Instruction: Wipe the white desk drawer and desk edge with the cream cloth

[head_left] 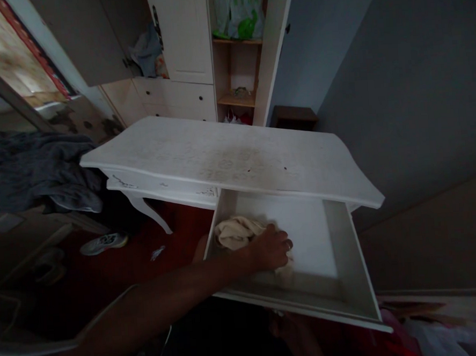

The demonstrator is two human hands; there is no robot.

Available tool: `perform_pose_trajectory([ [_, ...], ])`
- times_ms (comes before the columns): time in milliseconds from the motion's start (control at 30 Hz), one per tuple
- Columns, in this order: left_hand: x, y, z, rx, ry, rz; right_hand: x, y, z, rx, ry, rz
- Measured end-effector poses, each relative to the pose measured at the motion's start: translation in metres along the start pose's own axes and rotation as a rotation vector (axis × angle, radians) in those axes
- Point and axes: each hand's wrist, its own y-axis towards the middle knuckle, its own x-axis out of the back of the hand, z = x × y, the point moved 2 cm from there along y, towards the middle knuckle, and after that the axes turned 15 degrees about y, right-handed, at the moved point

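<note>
My left hand (pixel 271 247) reaches into the pulled-out drawer (pixel 337 295), its fingers curled over a cream cloth (pixel 237 232). Most of the cloth lies bunched against the drawer's left side, and a loose end shows below my fingers. A ring is on one finger of this hand. Below the drawer's front edge, in deep shadow, is my right hand (pixel 288 328). It is close to the drawer front; its fingers are too dark to make out. The drawer belongs to a white desk (pixel 171 144) with dark smudges on its top.
Behind the desk stands a white wardrobe (pixel 189 41) with open doors and plastic bags (pixel 244 11) on a shelf. Dark grey fabric (pixel 39 168) hangs at the left. A shoe (pixel 104 243) lies on the red floor. A grey wall (pixel 418 92) rises at the right.
</note>
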Motion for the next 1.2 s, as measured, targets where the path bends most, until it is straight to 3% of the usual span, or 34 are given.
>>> perform_pose_trajectory([
  [67, 0.003, -0.004, 0.017, -0.093, 0.061, -0.095, 0.002, 0.000, 0.000, 0.003, -0.014, 0.006],
  [133, 0.005, -0.010, 0.039, -0.068, 0.123, -0.091, 0.004, 0.002, -0.001, 0.010, -0.003, 0.020],
  [267, 0.011, -0.023, 0.071, 0.191, 0.252, 0.007, 0.005, 0.004, -0.002, 0.014, 0.030, 0.050],
  [367, 0.013, -0.028, 0.069, 0.275, 0.308, 0.093, 0.001, 0.003, 0.002, 0.022, 0.041, 0.050],
  [500, 0.004, -0.028, 0.056, 0.229, 0.223, 0.222, -0.006, -0.001, 0.007, 0.044, -0.026, 0.069],
  [733, -0.016, -0.010, 0.090, 0.423, 0.019, 0.076, 0.000, -0.001, 0.000, 0.047, -0.040, 0.056],
  [967, -0.036, 0.010, 0.097, 0.687, 0.022, 0.095, -0.003, -0.002, -0.001, 0.057, -0.010, 0.011],
  [1200, -0.042, 0.019, 0.109, 0.739, 0.001, 0.092, 0.001, 0.002, -0.008, 0.053, -0.015, -0.022],
])
